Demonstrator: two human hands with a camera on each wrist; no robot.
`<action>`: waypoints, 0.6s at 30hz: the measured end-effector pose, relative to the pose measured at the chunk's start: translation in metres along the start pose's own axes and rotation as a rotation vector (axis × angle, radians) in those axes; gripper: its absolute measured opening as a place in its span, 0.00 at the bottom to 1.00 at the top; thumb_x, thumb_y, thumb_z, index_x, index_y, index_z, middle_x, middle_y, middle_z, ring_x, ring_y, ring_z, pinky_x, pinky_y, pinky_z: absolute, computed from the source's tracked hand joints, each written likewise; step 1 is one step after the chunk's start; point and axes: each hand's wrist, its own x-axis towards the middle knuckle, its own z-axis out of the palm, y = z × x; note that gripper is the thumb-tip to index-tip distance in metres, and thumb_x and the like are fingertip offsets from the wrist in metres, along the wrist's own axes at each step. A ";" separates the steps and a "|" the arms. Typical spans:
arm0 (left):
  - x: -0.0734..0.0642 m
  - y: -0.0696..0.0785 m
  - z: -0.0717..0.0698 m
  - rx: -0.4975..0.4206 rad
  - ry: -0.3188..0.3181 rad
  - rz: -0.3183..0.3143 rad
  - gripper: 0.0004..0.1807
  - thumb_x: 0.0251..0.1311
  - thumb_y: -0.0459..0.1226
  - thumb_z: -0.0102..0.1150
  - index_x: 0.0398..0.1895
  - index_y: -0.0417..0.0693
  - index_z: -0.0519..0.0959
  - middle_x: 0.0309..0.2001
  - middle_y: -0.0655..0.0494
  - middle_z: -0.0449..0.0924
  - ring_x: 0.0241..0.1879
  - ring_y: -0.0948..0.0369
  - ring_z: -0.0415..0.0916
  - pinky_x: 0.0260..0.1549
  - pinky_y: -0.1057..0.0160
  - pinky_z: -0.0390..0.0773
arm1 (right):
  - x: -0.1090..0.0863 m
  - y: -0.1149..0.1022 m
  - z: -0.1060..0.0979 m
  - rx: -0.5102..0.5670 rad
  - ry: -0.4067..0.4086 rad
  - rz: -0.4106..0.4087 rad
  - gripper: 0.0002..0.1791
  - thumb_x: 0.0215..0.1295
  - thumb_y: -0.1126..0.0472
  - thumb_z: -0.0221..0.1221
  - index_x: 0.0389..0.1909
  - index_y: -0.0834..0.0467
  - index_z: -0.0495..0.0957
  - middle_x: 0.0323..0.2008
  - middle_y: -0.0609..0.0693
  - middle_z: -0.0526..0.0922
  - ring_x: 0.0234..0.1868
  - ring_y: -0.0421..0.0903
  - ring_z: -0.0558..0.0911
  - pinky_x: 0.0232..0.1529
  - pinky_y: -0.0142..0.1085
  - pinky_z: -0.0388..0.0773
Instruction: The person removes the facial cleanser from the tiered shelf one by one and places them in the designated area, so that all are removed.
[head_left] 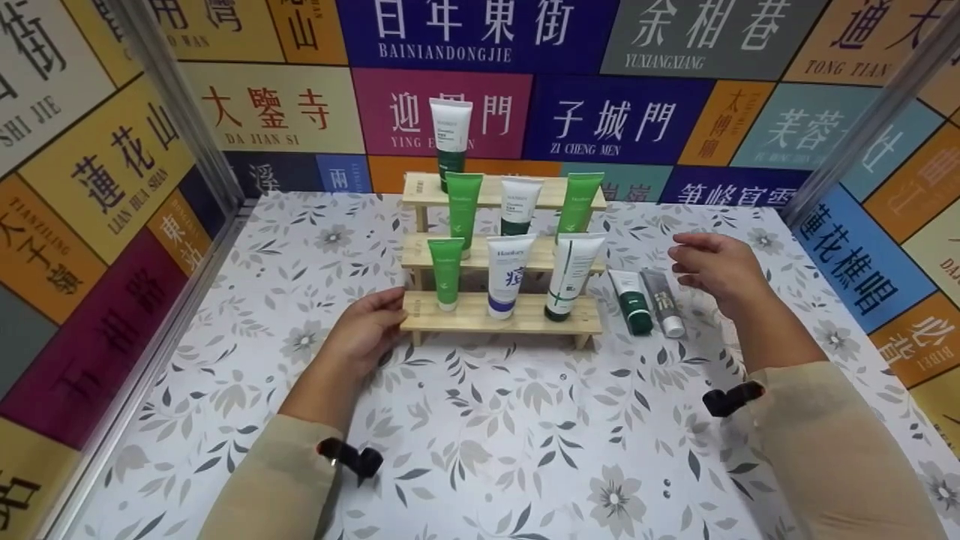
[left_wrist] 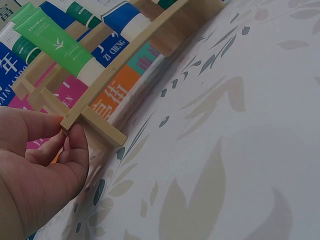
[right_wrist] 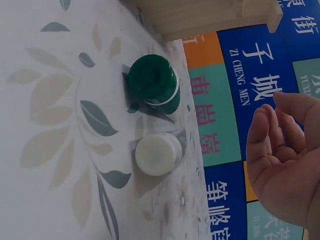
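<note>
A three-step wooden rack [head_left: 502, 321] stands on the table with several squeeze tubes upright on its steps. My left hand [head_left: 366, 331] is at the rack's left side, and in the left wrist view its thumb and fingertips pinch the end of the lowest step [left_wrist: 82, 106]. Closest to that hand is a small green tube [head_left: 447, 274]. My right hand [head_left: 716, 268] is raised to the right of the rack, holding nothing, fingers loosely bent. Near it, a white tube with a dark green cap [head_left: 631, 301] and a grey tube with a white cap [head_left: 664, 303] lie side by side.
The lowest step also bears a white-and-blue tube [head_left: 510, 276] and a white tube with a green stripe [head_left: 576, 276]. On the top step stands a white-and-green tube [head_left: 450, 139]. Sign-printed walls [head_left: 292, 105] enclose the flower-patterned table [head_left: 480, 450] at back and sides.
</note>
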 end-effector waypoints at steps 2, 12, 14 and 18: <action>0.000 0.000 0.000 0.000 -0.001 -0.004 0.32 0.73 0.23 0.53 0.80 0.40 0.67 0.73 0.43 0.72 0.59 0.58 0.81 0.53 0.67 0.85 | -0.003 -0.006 0.002 0.008 0.003 -0.009 0.28 0.74 0.44 0.66 0.71 0.46 0.75 0.49 0.33 0.84 0.51 0.39 0.83 0.51 0.29 0.86; 0.001 0.000 -0.001 0.006 0.003 -0.014 0.32 0.73 0.24 0.53 0.79 0.41 0.68 0.75 0.43 0.72 0.59 0.58 0.82 0.55 0.66 0.85 | -0.023 -0.048 0.016 0.083 0.029 -0.140 0.23 0.72 0.49 0.69 0.64 0.49 0.80 0.45 0.36 0.88 0.45 0.42 0.84 0.45 0.30 0.87; 0.001 0.000 -0.001 0.007 0.003 -0.014 0.32 0.73 0.24 0.54 0.79 0.42 0.68 0.75 0.43 0.72 0.58 0.59 0.82 0.54 0.67 0.85 | -0.028 -0.057 0.020 0.112 0.025 -0.167 0.22 0.71 0.50 0.71 0.62 0.49 0.82 0.44 0.37 0.89 0.44 0.42 0.85 0.44 0.31 0.87; 0.001 0.000 0.000 -0.006 -0.002 -0.004 0.32 0.73 0.23 0.53 0.80 0.40 0.66 0.75 0.43 0.71 0.59 0.58 0.81 0.54 0.68 0.85 | -0.037 -0.072 0.028 0.186 0.006 -0.248 0.19 0.69 0.53 0.73 0.58 0.52 0.84 0.42 0.40 0.89 0.40 0.42 0.85 0.40 0.32 0.87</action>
